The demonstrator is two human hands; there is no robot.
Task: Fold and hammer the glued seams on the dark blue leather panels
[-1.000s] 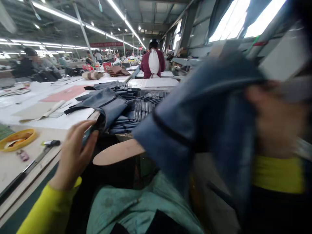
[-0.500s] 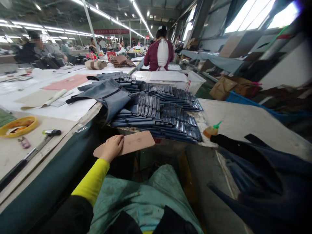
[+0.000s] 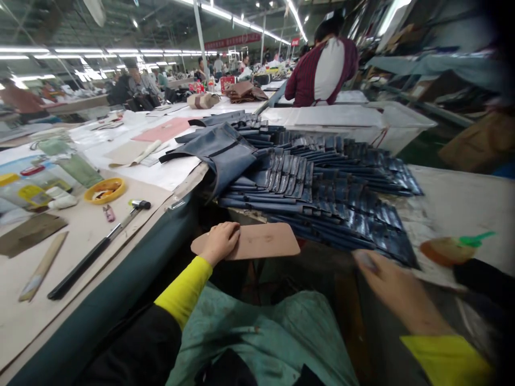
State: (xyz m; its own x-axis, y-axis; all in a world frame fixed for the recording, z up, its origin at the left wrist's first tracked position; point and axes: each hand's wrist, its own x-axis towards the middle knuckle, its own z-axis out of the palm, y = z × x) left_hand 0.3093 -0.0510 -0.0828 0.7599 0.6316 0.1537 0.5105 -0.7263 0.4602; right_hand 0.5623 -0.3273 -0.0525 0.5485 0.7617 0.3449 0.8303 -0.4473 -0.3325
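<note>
My left hand (image 3: 220, 242) is closed around the left part of a flat tan board (image 3: 267, 241) with rounded corners, which it holds above my lap. My right hand (image 3: 392, 284) is at the right, smeared by motion, close to the front edge of a big pile of dark blue leather-like pieces (image 3: 289, 177). Its fingers are too blurred to show whether they hold anything. One larger blue piece (image 3: 229, 153) lies draped over the pile's left end. Right of the pile is a squeeze bottle (image 3: 440, 251) with amber contents and a green nozzle.
On the left bench are a hammer (image 3: 96, 252), a brush (image 3: 43, 266), a yellow dish (image 3: 104, 191), a small pink clip-like item (image 3: 108, 213) and several jars. A co-worker (image 3: 322, 64) sits beyond the pile, near a white bin (image 3: 402, 118). A dark gap separates the benches in front of me.
The view has swung left, showing more of the left bench. My right hand has come into view, and the blue pieces at the far right are out of sight. The left hand keeps the board.
</note>
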